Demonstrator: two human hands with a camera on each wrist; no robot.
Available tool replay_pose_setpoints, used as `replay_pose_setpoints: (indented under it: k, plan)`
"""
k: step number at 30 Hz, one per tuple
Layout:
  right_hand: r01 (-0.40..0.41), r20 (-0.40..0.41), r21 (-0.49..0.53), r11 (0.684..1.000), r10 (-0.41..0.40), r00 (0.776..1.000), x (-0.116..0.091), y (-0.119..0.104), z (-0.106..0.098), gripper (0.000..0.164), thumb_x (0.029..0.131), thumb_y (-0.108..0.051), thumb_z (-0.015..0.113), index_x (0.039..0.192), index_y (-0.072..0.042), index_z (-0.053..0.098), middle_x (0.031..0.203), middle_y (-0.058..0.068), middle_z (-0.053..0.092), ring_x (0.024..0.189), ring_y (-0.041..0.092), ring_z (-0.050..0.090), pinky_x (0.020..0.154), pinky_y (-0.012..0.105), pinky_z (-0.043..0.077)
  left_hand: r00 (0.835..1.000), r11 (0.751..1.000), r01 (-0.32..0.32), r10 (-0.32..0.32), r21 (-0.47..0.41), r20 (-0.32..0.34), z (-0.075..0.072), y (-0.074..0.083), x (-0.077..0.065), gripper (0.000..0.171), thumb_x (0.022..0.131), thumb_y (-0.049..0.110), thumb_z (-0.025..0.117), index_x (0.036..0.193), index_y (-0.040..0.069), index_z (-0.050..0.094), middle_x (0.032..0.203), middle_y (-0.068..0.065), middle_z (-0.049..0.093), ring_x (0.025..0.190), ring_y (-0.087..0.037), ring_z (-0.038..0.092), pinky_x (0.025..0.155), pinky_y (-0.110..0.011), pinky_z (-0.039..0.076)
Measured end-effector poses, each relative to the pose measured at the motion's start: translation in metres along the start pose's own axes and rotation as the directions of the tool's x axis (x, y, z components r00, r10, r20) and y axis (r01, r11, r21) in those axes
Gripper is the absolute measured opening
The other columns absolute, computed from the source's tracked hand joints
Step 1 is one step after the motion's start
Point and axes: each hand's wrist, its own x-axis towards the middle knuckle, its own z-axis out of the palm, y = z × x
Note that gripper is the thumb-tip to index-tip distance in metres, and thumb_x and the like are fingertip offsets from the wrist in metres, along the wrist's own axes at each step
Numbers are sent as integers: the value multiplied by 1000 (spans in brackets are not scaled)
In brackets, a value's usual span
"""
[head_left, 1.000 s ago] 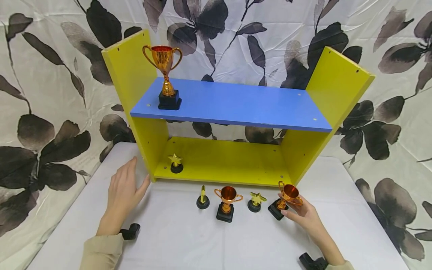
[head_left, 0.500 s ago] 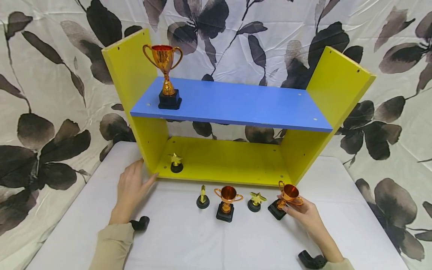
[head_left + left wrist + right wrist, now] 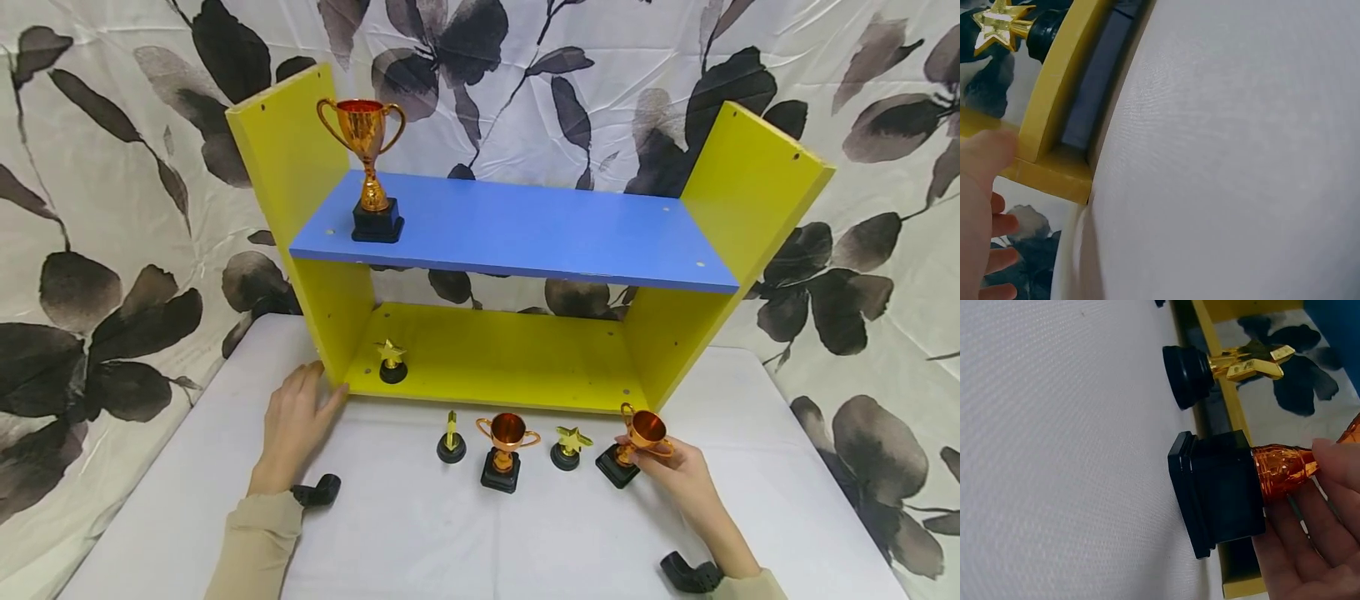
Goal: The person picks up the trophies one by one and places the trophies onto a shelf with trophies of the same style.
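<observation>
My right hand pinches the stem of a copper-coloured trophy cup between thumb and fingers, near the table's right side. Its black square base is low over the cloth; whether it touches is hard to tell. At the lower left corner of a yellow-and-blue shelf, my left hand rests with its thumb against the front edge and its fingers extended along the outer side. Beside the held cup stands a gold star trophy. Another trophy cup and a small gold trophy seen edge-on stand further left.
A tall gold trophy cup stands on the blue upper board, at its left end. Below it, a star trophy is on the yellow bottom board. White cloth covers the table; a floral curtain hangs behind.
My left hand has moved right, from beside the shelf onto its lower left corner. The right hand has stayed nearly in place, with the trophy cup in its grip throughout.
</observation>
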Motion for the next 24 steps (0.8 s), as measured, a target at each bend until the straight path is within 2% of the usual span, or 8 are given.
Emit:
replay_pose_setpoints:
  k: [4, 9, 16, 24]
  plan:
    - [10, -36, -44, 999, -12, 999, 0, 3, 1, 27, 92, -3, 67, 117, 8, 65, 108, 10, 74, 104, 4, 65, 86, 18, 50, 1000, 1000, -10, 10, 25, -7, 2, -1, 0, 53, 90, 24, 72, 127, -11, 56, 127, -30, 58, 123, -50, 49, 95, -66, 41]
    - [6, -74, -88, 996, -13, 997, 0, 2, 1, 24, 92, -4, 69, 114, 4, 68, 106, 9, 74, 101, 2, 65, 85, 17, 49, 1000, 999, -11, 10, 40, 18, 4, 0, 1, 49, 93, 22, 69, 128, -8, 57, 131, -28, 58, 127, -49, 47, 99, -64, 39]
    - [14, -82, -64, 998, -19, 996, -2, -4, -1, 24, 91, -1, 68, 113, 7, 68, 105, 12, 74, 101, 2, 66, 84, 17, 51, 998, 997, -64, 64, 37, 2, 5, 4, 1, 40, 93, 17, 68, 123, -8, 60, 127, -27, 60, 126, -48, 49, 100, -62, 39]
    - [35, -65, -34, 999, -37, 997, 1, -17, -5, 22, 91, 0, 67, 111, 10, 67, 106, 10, 74, 101, 3, 66, 83, 19, 53, 998, 997, -58, 59, 42, -13, 5, 5, 3, 42, 91, 16, 71, 120, -12, 59, 127, -30, 59, 123, -46, 52, 101, -58, 41]
